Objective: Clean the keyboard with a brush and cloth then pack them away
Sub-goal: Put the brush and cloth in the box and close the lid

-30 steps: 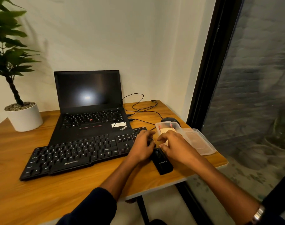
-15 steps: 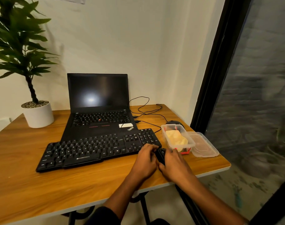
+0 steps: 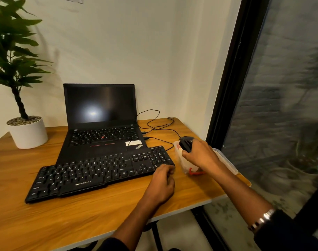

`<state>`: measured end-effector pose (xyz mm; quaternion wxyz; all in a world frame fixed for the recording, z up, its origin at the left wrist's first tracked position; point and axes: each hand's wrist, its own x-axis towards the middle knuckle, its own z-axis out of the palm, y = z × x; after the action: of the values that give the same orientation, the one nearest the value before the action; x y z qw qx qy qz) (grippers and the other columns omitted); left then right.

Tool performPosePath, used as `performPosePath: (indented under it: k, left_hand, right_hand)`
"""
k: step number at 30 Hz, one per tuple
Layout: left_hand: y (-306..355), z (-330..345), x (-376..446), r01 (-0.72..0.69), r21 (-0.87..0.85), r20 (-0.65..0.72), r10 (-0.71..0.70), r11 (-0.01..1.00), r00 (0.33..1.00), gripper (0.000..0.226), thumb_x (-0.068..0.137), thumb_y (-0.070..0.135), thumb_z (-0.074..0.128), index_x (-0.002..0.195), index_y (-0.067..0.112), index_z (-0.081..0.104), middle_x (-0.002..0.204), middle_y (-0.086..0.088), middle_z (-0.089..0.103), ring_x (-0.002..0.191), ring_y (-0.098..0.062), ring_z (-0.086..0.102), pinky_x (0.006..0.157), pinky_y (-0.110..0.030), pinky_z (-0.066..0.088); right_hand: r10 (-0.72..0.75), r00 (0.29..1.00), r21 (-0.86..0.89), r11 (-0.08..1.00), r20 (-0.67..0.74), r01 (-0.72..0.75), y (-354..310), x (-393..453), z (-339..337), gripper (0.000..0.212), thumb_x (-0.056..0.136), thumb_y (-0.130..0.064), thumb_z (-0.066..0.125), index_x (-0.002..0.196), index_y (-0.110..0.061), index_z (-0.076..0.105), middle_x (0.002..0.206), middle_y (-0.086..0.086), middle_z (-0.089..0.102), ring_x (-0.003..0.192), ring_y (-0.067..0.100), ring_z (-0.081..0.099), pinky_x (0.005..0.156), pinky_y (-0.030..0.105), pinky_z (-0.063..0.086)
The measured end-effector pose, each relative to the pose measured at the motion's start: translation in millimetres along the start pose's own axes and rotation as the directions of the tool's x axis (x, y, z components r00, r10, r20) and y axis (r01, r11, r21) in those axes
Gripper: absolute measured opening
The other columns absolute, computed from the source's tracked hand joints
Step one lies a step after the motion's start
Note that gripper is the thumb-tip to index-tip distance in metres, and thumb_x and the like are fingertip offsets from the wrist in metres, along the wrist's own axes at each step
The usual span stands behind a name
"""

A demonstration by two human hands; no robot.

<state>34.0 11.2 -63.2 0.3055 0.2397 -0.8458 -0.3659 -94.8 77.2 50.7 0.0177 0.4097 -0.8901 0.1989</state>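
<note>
A black external keyboard [image 3: 100, 171] lies on the wooden desk [image 3: 82, 211] in front of an open laptop [image 3: 100, 124]. My right hand [image 3: 202, 157] grips a black brush [image 3: 185, 145] and holds it over a clear plastic container [image 3: 182, 163] to the right of the keyboard. The container's inside is mostly hidden behind that hand. My left hand [image 3: 162, 182] rests on the desk at the keyboard's front right corner, fingers loosely curled and holding nothing.
The container's clear lid [image 3: 228, 164] lies beside it near the desk's right edge. A dark mouse [image 3: 186, 137] and cables [image 3: 154, 124] sit behind the container. A potted plant [image 3: 26, 131] stands at the back left. A black window frame [image 3: 227, 105] borders the right.
My right hand has lifted the black brush from the desk in front of the container and carried it up over the container. My left hand let go and stayed by the keyboard corner.
</note>
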Motion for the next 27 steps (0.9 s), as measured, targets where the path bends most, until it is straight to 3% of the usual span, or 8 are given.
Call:
performPosePath:
  k: [4, 12, 18, 21, 27]
  left_hand:
    - [11, 12, 7, 0.018, -0.033, 0.006, -0.018, 0.999, 1.000, 0.037, 0.095, 0.014, 0.052, 0.132, 0.018, 0.052, 0.114, 0.007, 0.054, 0.106, -0.007, 0.052, 0.096, -0.027, 0.049]
    - [5, 22, 13, -0.031, 0.003, 0.008, 0.031, 1.000, 0.999, 0.041, 0.094, 0.013, 0.054, 0.134, 0.019, 0.051, 0.116, 0.009, 0.050, 0.109, -0.004, 0.048, 0.098, -0.020, 0.044]
    - [2, 23, 15, -0.049, 0.035, 0.015, 0.049, 0.998, 0.999, 0.046, 0.091, 0.014, 0.059, 0.136, 0.020, 0.049, 0.114, 0.012, 0.047, 0.110, -0.004, 0.046, 0.098, -0.018, 0.042]
    - [2, 22, 16, -0.048, 0.035, 0.018, 0.048, 0.998, 0.999, 0.046, 0.090, 0.013, 0.060, 0.135, 0.019, 0.050, 0.113, 0.010, 0.048, 0.109, -0.005, 0.047, 0.097, -0.017, 0.041]
    - [5, 20, 12, -0.026, 0.038, 0.017, 0.026, 0.999, 1.000, 0.044, 0.090, 0.013, 0.060, 0.133, 0.019, 0.051, 0.112, 0.009, 0.050, 0.107, -0.006, 0.047, 0.094, -0.015, 0.040]
  right_hand:
    - [0.057, 0.997, -0.021, 0.998, 0.047, -0.056, 5, 28, 6, 0.048, 0.086, -0.037, 0.062, 0.124, -0.010, 0.053, 0.114, 0.011, 0.061, 0.086, 0.023, 0.055, 0.057, 0.026, 0.039]
    - [0.113, 0.979, -0.115, 0.989, 0.167, -0.095, 12, 54, 37, 0.036, 0.085, -0.031, 0.066, 0.115, -0.011, 0.063, 0.104, 0.007, 0.067, 0.086, 0.019, 0.062, 0.063, 0.027, 0.047]
    - [0.111, 0.981, -0.166, 0.982, 0.160, -0.084, 14, 57, 45, 0.038, 0.089, -0.037, 0.061, 0.115, -0.010, 0.061, 0.105, 0.007, 0.066, 0.080, 0.018, 0.055, 0.063, 0.028, 0.046]
    - [0.098, 0.984, -0.168, 0.983, 0.151, -0.072, 14, 57, 43, 0.036, 0.092, -0.037, 0.056, 0.113, -0.008, 0.062, 0.106, 0.009, 0.066, 0.087, 0.021, 0.060, 0.064, 0.029, 0.045]
    - [0.072, 0.997, -0.115, 0.991, 0.007, -0.071, 27, 56, 8, 0.028, 0.093, -0.027, 0.053, 0.111, -0.008, 0.062, 0.109, 0.012, 0.064, 0.095, 0.028, 0.062, 0.070, 0.034, 0.048]
